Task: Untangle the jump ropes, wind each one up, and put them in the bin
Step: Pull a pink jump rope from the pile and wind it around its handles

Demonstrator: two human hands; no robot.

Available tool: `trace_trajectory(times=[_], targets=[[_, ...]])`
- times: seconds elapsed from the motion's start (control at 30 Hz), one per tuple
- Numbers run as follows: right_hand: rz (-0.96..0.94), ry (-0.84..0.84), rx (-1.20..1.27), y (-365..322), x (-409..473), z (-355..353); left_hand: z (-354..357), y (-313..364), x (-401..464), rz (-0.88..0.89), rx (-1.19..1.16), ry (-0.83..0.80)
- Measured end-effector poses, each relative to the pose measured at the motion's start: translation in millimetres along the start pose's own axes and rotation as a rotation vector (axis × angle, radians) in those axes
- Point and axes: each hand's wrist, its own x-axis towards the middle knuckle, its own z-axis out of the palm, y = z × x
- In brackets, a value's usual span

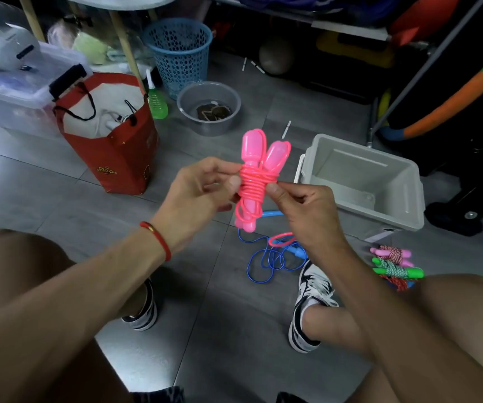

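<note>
Holding the wound-up pink plastic jump rope (256,181) upright between both hands, left hand (202,190) and right hand (301,207) each pinching the coils. Sitting off to the right, nearer the right hand: the empty grey plastic bin (409,199).

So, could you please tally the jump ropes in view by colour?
Pink plastic, held in both hands: 1
Blue, loose on the floor: 1
Pink-and-white, wound: 1
Green-and-white, wound: 1
Red, partly hidden: 1
Total: 5
</note>
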Motion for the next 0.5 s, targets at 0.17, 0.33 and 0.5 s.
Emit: trace_trajectory(times=[0.17,0.33,0.5], targets=[[-0.129,-0.191,0.086,8,1,-5,-5,5,-2,-0.213,-0.35,-0.224],[-0.093,-0.31,0.04,14,2,-5,-5,7,-9,-0.273,-0.342,-0.519],[-0.068,-0.172,-0.345,22,3,4,-3,-4,-1,-0.159,0.029,-0.281]])
